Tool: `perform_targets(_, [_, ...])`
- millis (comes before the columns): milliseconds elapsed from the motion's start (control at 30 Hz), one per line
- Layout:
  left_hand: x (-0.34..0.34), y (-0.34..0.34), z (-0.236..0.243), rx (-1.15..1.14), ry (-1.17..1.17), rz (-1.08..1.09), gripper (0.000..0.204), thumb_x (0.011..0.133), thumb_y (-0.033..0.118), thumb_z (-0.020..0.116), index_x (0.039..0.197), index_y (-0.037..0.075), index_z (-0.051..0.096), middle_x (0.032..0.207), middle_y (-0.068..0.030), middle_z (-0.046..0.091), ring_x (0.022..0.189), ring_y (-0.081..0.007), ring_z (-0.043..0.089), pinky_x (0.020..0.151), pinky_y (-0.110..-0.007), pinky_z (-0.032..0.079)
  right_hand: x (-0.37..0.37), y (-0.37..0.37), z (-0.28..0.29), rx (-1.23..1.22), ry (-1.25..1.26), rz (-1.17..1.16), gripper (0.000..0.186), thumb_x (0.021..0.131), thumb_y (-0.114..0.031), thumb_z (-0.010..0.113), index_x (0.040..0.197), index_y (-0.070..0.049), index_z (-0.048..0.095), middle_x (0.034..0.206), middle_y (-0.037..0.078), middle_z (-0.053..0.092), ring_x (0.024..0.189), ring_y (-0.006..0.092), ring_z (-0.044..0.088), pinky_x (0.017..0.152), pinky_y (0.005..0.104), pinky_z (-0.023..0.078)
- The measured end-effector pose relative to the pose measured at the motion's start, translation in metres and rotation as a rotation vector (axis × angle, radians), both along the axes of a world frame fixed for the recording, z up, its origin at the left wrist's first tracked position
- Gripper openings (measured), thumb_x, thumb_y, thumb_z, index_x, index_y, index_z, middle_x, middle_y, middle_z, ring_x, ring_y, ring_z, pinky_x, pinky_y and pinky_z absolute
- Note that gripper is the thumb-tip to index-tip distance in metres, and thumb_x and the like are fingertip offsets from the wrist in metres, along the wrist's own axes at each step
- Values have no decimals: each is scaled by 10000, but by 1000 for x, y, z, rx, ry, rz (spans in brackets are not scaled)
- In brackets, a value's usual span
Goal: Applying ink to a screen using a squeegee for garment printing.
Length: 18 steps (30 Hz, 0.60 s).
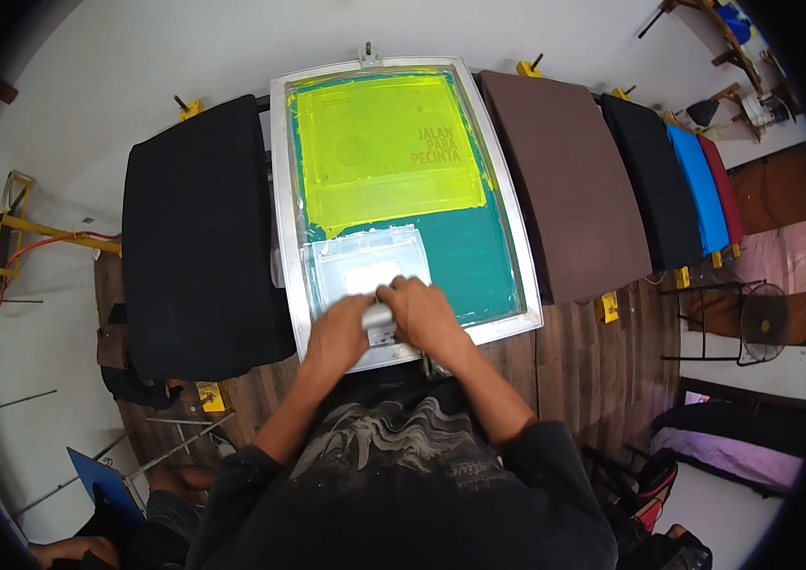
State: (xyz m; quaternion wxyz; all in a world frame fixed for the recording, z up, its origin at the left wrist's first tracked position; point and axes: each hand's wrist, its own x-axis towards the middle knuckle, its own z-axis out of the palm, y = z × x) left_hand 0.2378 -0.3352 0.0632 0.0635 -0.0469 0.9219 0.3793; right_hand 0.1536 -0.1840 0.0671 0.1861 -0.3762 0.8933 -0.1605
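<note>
A screen-printing frame (280, 152) with a pale metal rim lies before me. Its mesh is teal, with a large yellow-green area (365, 142) in the far part. At the near left is a whitish rectangle (327, 261) with white ink on it. Over that rectangle, my left hand (340, 332) and my right hand (422, 312) are closed side by side on a silvery squeegee (379, 316), slightly blurred. Its blade edge is mostly hidden under my fingers.
A black garment on a board (199, 237) stands left of the frame; a brown one (564, 180) stands right. Beyond it come black (650, 180), blue (697, 190) and red (721, 190) ones. A fan (764, 321) is far right. Another person's arm (75, 551) shows lower left.
</note>
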Motion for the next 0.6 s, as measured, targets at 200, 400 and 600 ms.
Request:
perform_targets(200, [-29, -14, -33, -32, 108, 2, 414, 742, -80, 557, 1135, 24, 632, 1085, -194, 645, 999, -392, 622, 853, -451, 517, -27, -12, -21, -13, 71, -1, 287, 733, -9, 634, 1009, -86, 662, 930, 125, 646, 907, 322, 635, 721, 447, 530])
perform_targets(400, [33, 16, -19, -4, -12, 9, 494, 740, -78, 563, 1223, 24, 585, 1236, -218, 567, 1064, -416, 597, 893, -473, 512, 34, 16, -13, -34, -20, -56, 398, 668, 2, 648, 1061, -54, 624, 1046, 142, 615, 989, 358, 587, 772, 455, 517])
perform_targets(600, [32, 9, -4, 53, -20, 12, 469, 741, -73, 574, 1198, 24, 603, 1120, -201, 633, 1043, -403, 608, 894, -470, 509, 28, 13, -3, 44, -114, 37, 486, 644, -20, 731, 1113, -63, 608, 1046, 155, 605, 1014, 355, 585, 819, 452, 527])
